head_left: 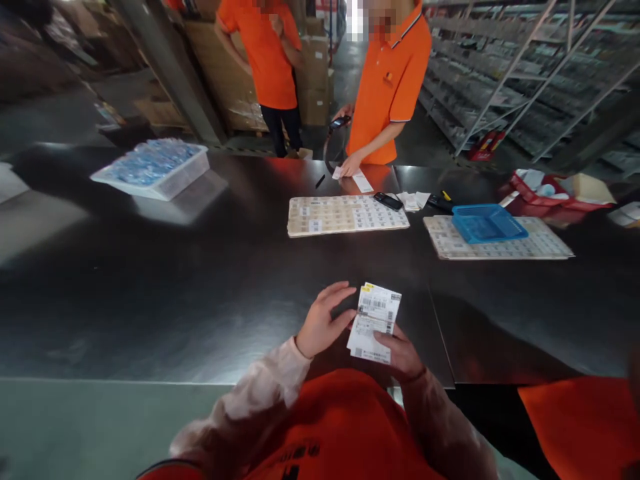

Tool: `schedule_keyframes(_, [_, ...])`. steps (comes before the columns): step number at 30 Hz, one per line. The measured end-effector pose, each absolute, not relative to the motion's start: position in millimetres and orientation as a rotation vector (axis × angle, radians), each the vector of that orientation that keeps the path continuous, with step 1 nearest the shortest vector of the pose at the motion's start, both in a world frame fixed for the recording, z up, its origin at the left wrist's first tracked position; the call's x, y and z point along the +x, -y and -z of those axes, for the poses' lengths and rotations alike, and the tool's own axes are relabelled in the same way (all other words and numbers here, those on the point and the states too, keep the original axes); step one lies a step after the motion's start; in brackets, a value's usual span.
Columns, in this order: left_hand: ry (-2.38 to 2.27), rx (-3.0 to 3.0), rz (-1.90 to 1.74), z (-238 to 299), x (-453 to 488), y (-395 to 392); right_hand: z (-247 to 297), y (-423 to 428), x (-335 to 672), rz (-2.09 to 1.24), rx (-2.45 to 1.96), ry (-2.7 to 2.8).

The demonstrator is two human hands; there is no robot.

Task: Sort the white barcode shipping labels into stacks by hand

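Note:
My right hand [403, 353] grips a small stack of white barcode labels [375, 322] from below, thumb across their lower edge, just above the dark steel table [200, 287]. My left hand [325, 323] is beside the stack's left edge, its fingers curled and its fingertips touching the top label. Both hands are close to my orange shirt at the table's near edge.
Two label sheets [345, 215] lie mid-table; a blue tray [487, 223] rests on the right one. A clear bin of blue packets [153, 167] stands far left, a red basket [555, 193] far right. Two people in orange shirts stand opposite; one holds a scanner [340, 122]. Shelving stands beyond.

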State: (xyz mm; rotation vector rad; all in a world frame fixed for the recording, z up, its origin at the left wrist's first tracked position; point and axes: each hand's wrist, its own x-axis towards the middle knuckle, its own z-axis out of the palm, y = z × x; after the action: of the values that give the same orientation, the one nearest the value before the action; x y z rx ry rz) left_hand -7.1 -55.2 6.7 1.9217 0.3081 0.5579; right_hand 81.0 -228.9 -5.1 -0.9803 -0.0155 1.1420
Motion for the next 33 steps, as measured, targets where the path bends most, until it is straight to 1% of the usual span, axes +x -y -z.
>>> schedule_keyframes(5, [-0.187,2.153,-0.734,-20,-6,56,10,231,87,-1.166,-0.869,0.114])
schedule_keyframes(10, [-0.002,2.364,-0.835,-34,12,57,4,228,83,-1.248,-0.809,0.053])
schedule_keyframes(19, [0.043,2.426,-0.762,-36,19,61,-7,226,85,-1.354,-0.643,-0.051])
schedule_keyframes(27, [0.011,2.447,-0.726,-37,20,60,-26,220,82,-1.371,-0.71,-0.361])
schedule_keyframes(33, [-0.1,2.367,-0.734,-39,17,61,-16,219,84,-1.371,-0.703,-0.285])
